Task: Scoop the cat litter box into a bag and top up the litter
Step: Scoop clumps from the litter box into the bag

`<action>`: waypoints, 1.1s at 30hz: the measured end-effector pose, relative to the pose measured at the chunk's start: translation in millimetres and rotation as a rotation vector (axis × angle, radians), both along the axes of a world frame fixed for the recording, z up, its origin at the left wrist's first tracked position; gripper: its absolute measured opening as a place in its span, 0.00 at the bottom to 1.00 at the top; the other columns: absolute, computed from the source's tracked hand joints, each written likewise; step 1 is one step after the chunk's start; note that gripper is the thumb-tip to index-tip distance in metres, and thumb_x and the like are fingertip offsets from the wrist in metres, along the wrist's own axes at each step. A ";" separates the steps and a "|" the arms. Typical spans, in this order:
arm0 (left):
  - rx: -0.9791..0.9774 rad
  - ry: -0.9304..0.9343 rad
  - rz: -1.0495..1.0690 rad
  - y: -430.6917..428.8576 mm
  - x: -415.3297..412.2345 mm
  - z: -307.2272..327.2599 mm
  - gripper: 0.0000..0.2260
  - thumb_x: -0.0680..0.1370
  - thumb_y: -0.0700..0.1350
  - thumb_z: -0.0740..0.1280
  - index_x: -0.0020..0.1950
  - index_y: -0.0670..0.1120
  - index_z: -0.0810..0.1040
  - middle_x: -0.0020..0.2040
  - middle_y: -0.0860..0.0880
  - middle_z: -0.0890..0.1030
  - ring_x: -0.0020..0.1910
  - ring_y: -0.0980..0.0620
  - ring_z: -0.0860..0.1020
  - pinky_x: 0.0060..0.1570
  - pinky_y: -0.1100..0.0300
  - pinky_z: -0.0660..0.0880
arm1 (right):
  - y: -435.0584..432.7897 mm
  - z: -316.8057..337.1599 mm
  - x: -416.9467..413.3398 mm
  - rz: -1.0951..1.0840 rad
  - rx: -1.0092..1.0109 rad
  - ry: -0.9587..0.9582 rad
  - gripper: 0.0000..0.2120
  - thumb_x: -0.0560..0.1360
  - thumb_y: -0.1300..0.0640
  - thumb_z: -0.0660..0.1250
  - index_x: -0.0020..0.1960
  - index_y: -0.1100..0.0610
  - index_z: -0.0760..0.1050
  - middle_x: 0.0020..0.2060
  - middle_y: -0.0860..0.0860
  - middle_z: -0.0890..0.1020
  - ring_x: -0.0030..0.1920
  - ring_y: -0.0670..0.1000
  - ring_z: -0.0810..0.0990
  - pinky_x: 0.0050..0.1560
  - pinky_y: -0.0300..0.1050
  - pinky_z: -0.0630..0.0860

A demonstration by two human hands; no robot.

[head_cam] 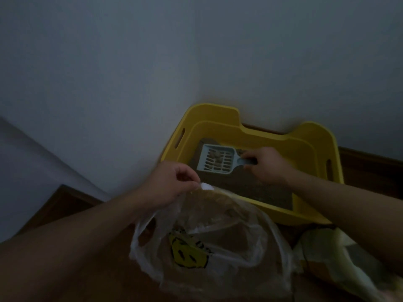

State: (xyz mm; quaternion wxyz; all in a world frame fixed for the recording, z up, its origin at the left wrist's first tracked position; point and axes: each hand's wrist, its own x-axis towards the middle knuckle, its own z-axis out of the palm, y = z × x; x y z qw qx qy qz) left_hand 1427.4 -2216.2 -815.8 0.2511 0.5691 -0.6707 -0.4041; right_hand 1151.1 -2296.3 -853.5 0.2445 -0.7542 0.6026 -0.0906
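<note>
The right hand [267, 165] grips the handle of a pale blue slotted litter scoop [218, 159], fingers curled round it. The scoop sits level over the litter [257, 188] inside the yellow litter box [314, 144], and several brown clumps [217, 158] lie on its slotted face. The left hand [172, 182] pinches the rim of a clear plastic bag [207, 236] between thumb and fingers, holding its mouth open just in front of the box's near wall. A yellow smiley face [188, 251] is printed on the bag. The box stands on a wooden floor [65, 201] in the corner of two pale walls [130, 73]. At lower right lies a crumpled yellow-and-white sack [340, 256], its label unreadable.
</note>
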 end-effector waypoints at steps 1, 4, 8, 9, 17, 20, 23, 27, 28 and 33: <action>-0.006 -0.002 -0.001 1.2 -0.1 2.6 0.08 0.71 0.43 0.77 0.38 0.57 0.85 0.39 0.57 0.85 0.39 0.60 0.82 0.39 0.69 0.77 | 5.3 7.3 -3.4 0.008 -0.007 -0.008 0.11 0.76 0.59 0.69 0.57 0.51 0.81 0.47 0.49 0.83 0.38 0.42 0.77 0.39 0.42 0.75; -0.009 -0.030 -0.013 4.9 0.4 8.1 0.07 0.71 0.43 0.78 0.38 0.56 0.85 0.38 0.58 0.85 0.38 0.60 0.82 0.37 0.70 0.76 | 23.5 29.8 -12.5 0.031 -0.028 -0.025 0.12 0.76 0.59 0.70 0.59 0.51 0.81 0.51 0.50 0.83 0.44 0.47 0.80 0.44 0.41 0.75; 0.010 -0.078 -0.024 6.9 2.4 10.7 0.06 0.72 0.44 0.77 0.39 0.55 0.84 0.37 0.57 0.85 0.37 0.61 0.81 0.36 0.70 0.74 | 54.1 54.9 -25.8 0.075 -0.113 0.002 0.13 0.75 0.57 0.73 0.59 0.52 0.82 0.51 0.49 0.82 0.49 0.49 0.79 0.50 0.46 0.76; 0.011 -0.084 -0.026 7.1 2.6 11.3 0.06 0.72 0.44 0.77 0.39 0.55 0.84 0.37 0.57 0.85 0.36 0.60 0.81 0.35 0.69 0.75 | 62.4 60.1 -29.9 0.084 -0.135 0.000 0.13 0.74 0.57 0.73 0.58 0.52 0.82 0.49 0.48 0.82 0.47 0.49 0.79 0.48 0.46 0.76; 0.031 -0.065 -0.002 6.2 -0.9 16.8 0.07 0.73 0.41 0.76 0.38 0.52 0.84 0.32 0.57 0.83 0.31 0.64 0.78 0.31 0.71 0.73 | 110.9 89.3 -50.3 0.237 -0.118 -0.055 0.13 0.73 0.57 0.75 0.57 0.50 0.82 0.46 0.42 0.80 0.46 0.42 0.78 0.46 0.43 0.77; 0.031 -0.056 -0.012 6.6 -2.8 18.8 0.07 0.73 0.40 0.76 0.38 0.51 0.84 0.32 0.57 0.83 0.31 0.64 0.78 0.31 0.72 0.72 | 122.6 89.5 -47.6 0.363 -0.047 -0.029 0.13 0.73 0.56 0.74 0.58 0.49 0.82 0.48 0.42 0.80 0.48 0.41 0.78 0.48 0.39 0.76; 0.029 -0.058 -0.031 8.2 -2.3 20.0 0.07 0.73 0.39 0.76 0.39 0.51 0.84 0.32 0.57 0.84 0.32 0.64 0.79 0.33 0.72 0.72 | 130.1 83.0 -39.1 0.431 -0.020 -0.002 0.13 0.74 0.55 0.73 0.58 0.48 0.81 0.47 0.39 0.78 0.47 0.39 0.77 0.46 0.33 0.73; 0.008 -0.062 -0.038 10.3 0.7 18.9 0.07 0.73 0.40 0.76 0.40 0.51 0.84 0.33 0.58 0.83 0.33 0.65 0.79 0.35 0.72 0.73 | 130.6 75.8 -28.3 0.496 0.014 0.022 0.12 0.76 0.54 0.70 0.60 0.47 0.81 0.49 0.42 0.80 0.48 0.41 0.77 0.49 0.38 0.75; 0.007 -0.063 -0.038 10.3 1.6 18.5 0.06 0.73 0.40 0.76 0.41 0.51 0.84 0.33 0.58 0.83 0.34 0.64 0.78 0.35 0.72 0.73 | 129.9 74.4 -26.0 0.516 0.021 0.032 0.12 0.77 0.54 0.69 0.60 0.48 0.81 0.50 0.43 0.80 0.49 0.41 0.77 0.48 0.35 0.74; 0.028 -0.042 -0.034 9.4 3.7 17.3 0.06 0.73 0.40 0.75 0.41 0.51 0.84 0.34 0.55 0.84 0.36 0.61 0.80 0.37 0.69 0.74 | 126.0 68.1 -15.3 0.585 0.020 0.058 0.08 0.79 0.57 0.65 0.55 0.52 0.82 0.45 0.47 0.82 0.44 0.45 0.78 0.45 0.43 0.73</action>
